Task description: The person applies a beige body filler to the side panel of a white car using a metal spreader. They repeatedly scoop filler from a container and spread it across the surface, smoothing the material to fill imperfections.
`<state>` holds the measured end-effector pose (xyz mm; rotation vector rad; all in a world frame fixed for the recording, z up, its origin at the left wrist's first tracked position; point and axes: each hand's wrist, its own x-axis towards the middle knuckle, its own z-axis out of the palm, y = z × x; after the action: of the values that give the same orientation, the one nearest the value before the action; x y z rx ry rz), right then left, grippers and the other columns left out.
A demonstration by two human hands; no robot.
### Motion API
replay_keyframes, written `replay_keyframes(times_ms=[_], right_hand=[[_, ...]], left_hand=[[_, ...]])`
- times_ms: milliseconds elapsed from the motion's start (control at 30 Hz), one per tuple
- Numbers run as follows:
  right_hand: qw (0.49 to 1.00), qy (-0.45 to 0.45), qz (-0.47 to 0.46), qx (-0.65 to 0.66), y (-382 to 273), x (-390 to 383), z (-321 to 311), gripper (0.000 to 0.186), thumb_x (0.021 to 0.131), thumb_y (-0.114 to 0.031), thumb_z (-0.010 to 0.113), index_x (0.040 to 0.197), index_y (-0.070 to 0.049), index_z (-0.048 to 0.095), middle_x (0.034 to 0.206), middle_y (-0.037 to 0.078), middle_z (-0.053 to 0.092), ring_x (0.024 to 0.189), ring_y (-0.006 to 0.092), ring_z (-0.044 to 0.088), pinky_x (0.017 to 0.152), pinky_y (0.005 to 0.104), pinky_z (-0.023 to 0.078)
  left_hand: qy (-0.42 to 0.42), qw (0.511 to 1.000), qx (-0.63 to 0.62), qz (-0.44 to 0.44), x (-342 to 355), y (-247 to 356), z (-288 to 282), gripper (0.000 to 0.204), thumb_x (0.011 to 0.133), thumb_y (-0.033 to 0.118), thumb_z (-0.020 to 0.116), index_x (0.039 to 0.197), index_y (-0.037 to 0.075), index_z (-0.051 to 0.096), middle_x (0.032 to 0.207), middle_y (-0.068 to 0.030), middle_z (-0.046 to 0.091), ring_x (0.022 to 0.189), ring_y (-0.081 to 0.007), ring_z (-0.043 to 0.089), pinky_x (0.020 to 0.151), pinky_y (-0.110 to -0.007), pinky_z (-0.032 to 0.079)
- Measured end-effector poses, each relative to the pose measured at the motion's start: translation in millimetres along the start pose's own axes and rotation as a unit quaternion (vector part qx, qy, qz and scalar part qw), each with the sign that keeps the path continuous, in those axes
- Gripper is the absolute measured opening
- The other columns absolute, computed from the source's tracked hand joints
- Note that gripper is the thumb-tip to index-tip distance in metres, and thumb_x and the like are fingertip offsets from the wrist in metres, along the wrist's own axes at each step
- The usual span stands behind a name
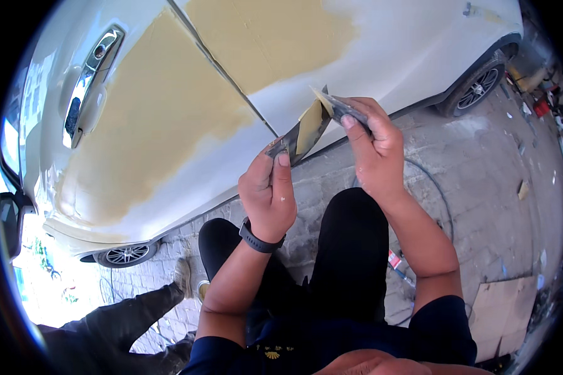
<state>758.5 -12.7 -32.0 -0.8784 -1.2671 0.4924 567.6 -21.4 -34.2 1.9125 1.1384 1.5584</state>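
My left hand [266, 197], with a dark watch on the wrist, pinches a dark flat putty spreader [289, 142]. A lump of yellowish body filler [309, 128] lies on its face. Closed around a second grey putty spreader [345, 111] is my right hand [380, 147]. The two blades meet or nearly meet at their tips, and filler shows on the right one's edge too. Beyond my hands stands a white car [406, 81]. Broad tan patches of filler [150, 119] cover much of its two doors, on both sides of the door gap.
Another person's dark trouser leg [125, 315] and shoe [182, 278] are at the lower left, beside a small can [203, 289]. A hose [441, 194] curves over the paving at right. Cardboard [500, 315] lies lower right, with scattered debris [540, 107] farther back.
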Motion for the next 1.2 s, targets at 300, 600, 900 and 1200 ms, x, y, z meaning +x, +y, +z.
replay_keyframes(times_ms=[300,600,900,1200], right_hand=[[0.973,-0.077,-0.156,-0.153,-18.4,34.5,-23.9,0.036,0.088,0.007,0.063,0.120,-0.003,0.076,0.111,0.013,0.070,0.096,0.0297,0.069,0.084,0.0369,0.056],[0.774,0.032,-0.511,-0.373,-35.5,200.3,-36.5,0.029,0.082,-0.001,0.070,0.110,-0.008,0.077,0.101,0.008,0.069,0.091,0.0298,0.067,0.077,0.0414,0.054],[0.806,-0.012,-0.437,-0.398,4.6,167.0,-38.3,0.036,0.082,0.002,0.068,0.115,-0.009,0.078,0.106,0.008,0.070,0.094,0.0302,0.067,0.082,0.0411,0.055],[0.813,0.054,-0.419,-0.400,98.7,113.3,-38.2,0.036,0.081,-0.006,0.076,0.112,-0.022,0.082,0.108,-0.007,0.073,0.100,0.0195,0.068,0.091,0.0402,0.054]], left_hand=[[0.067,0.995,-0.049,-0.062,7.1,-11.9,-3.4,0.030,0.111,0.014,0.058,0.084,0.001,0.053,0.076,0.0016,0.049,0.075,-0.0061,0.041,0.070,-0.024,0.044],[0.030,0.990,-0.026,-0.133,-53.9,-26.9,-16.5,0.036,0.108,0.009,0.060,0.076,0.003,0.044,0.068,0.0021,0.044,0.069,-0.0057,0.035,0.057,-0.028,0.032],[0.043,0.983,-0.074,-0.162,-48.3,-48.9,-13.2,0.038,0.108,0.012,0.062,0.076,0.003,0.043,0.067,0.0036,0.042,0.069,-0.0046,0.037,0.062,-0.023,0.040],[0.053,0.980,-0.085,-0.172,-43.6,-55.6,-5.8,0.040,0.109,0.012,0.061,0.075,0.005,0.040,0.067,0.0049,0.043,0.067,-0.0040,0.033,0.057,-0.023,0.032]])
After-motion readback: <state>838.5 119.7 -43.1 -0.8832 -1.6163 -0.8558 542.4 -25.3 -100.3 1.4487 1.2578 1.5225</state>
